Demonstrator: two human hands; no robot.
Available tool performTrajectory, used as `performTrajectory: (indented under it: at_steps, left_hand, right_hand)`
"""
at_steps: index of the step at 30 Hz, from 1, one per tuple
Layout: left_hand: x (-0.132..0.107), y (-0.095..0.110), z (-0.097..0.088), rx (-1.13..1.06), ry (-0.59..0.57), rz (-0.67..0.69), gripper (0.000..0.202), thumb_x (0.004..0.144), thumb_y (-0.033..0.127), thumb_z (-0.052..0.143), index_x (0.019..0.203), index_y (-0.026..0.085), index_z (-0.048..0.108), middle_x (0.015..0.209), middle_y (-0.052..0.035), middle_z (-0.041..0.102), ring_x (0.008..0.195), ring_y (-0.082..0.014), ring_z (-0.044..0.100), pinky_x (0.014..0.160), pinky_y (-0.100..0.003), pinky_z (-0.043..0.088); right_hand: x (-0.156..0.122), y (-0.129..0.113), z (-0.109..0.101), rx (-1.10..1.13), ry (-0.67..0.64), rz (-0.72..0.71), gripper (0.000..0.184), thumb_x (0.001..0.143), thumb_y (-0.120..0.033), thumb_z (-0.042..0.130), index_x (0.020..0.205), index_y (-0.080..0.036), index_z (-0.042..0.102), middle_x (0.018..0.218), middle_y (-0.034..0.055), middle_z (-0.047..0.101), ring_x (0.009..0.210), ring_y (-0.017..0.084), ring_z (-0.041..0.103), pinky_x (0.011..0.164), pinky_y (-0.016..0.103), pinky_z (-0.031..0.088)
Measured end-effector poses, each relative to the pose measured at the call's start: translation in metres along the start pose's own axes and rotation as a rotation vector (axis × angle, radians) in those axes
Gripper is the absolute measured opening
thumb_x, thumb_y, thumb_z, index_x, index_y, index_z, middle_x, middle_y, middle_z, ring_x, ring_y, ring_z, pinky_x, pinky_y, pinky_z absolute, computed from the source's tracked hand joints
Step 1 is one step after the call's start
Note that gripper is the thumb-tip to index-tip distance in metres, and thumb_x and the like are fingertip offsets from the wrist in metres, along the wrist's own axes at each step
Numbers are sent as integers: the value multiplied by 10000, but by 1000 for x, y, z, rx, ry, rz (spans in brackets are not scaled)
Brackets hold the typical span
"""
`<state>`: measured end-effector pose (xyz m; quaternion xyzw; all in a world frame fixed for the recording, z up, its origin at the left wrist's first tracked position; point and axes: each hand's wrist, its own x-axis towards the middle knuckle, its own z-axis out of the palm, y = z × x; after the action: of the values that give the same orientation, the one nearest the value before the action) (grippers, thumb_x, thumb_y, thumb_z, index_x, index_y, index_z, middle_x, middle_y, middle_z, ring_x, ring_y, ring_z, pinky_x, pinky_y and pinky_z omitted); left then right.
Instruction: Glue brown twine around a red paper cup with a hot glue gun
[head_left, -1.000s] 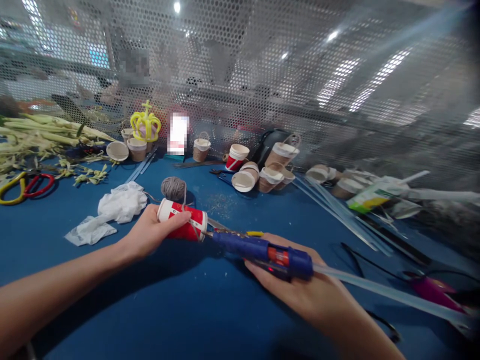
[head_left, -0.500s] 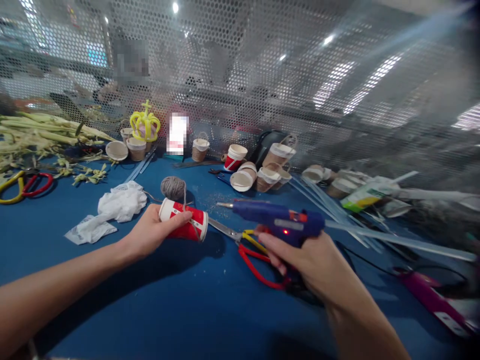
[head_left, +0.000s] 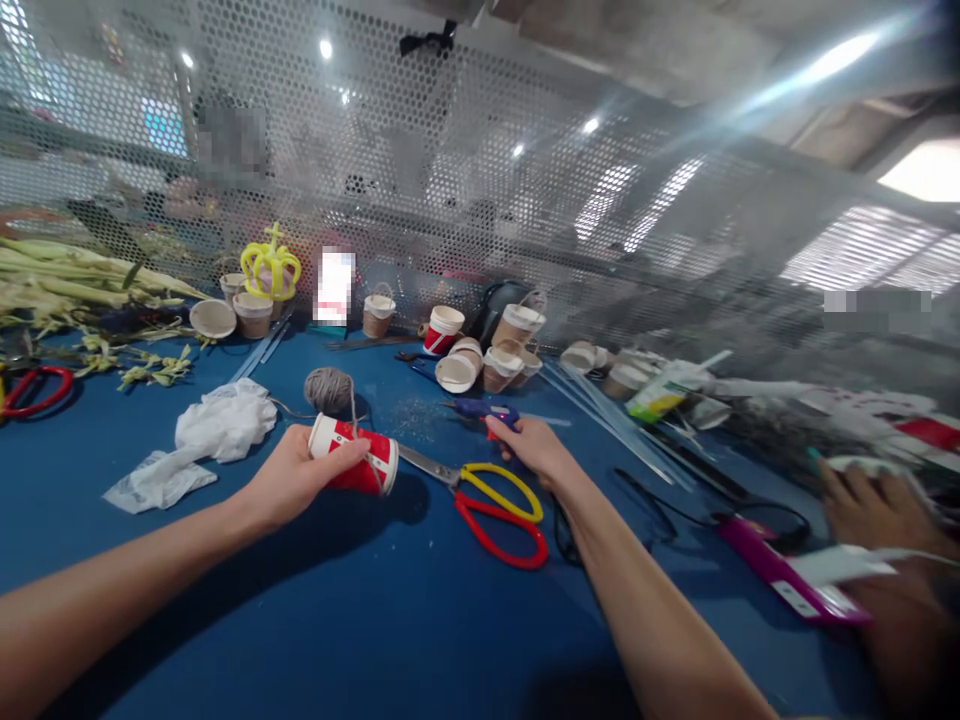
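Clasping a red-and-white cup (head_left: 361,480), tipped on its side over the blue table (head_left: 337,620) and crossed by gray yarn (head_left: 353,410), between thumb and fingers of the left hand (head_left: 289,472). Gripping a glue gun (head_left: 478,409) with the right hand (head_left: 534,447), beyond the scissors (head_left: 448,475), near paper cups (head_left: 499,370).

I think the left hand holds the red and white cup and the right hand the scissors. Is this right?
Partly: the head view shows the right hand touching the blue glue gun; the scissors lie on the table. The left hand does hold the cup.
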<state>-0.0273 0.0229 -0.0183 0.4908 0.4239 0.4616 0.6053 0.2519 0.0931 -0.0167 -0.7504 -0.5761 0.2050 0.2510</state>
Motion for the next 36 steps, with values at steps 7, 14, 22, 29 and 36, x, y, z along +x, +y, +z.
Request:
performTrajectory:
  at_steps: [7,14,22,29,36]
  left_hand:
    - [0,-7,-2,34,-40,9,264,675,369,653,654,107,681,617,-41,681,546,-111,558,534,-186,425]
    - [-3,-12,1,165,-93,36,280,701,369,618,640,98,647,554,-11,610,487,-87,474,479,-188,355]
    - [-2,-7,1,113,-87,-35,275,670,373,644,619,103,620,503,17,557,451,-69,419,442,-179,301]
    - [-3,5,-1,-201,-126,-208,213,619,235,699,793,113,681,716,-49,697,595,-116,593,583,-192,439]
    - [-6,8,1,-191,-129,-314,200,606,217,702,767,101,683,664,-38,700,545,-98,592,529,-168,441]
  right_hand:
    - [-30,-39,2,-88,-13,-285,234,779,-316,516,620,-165,596,872,160,619,947,306,537,818,418,366]
    - [-64,-94,34,345,-852,-494,510,842,-553,303,995,-200,637,993,67,649,950,187,566,870,342,388]
    - [-71,-95,42,896,-713,-287,171,634,-325,699,702,-171,673,833,8,637,711,92,549,709,235,415]
    - [-74,-81,28,1016,-428,-238,160,649,-337,688,659,-181,656,636,-20,617,565,65,474,573,207,362]
    - [-78,-79,28,1031,-349,-309,153,653,-336,685,650,-188,646,615,-27,605,572,72,480,572,215,357]
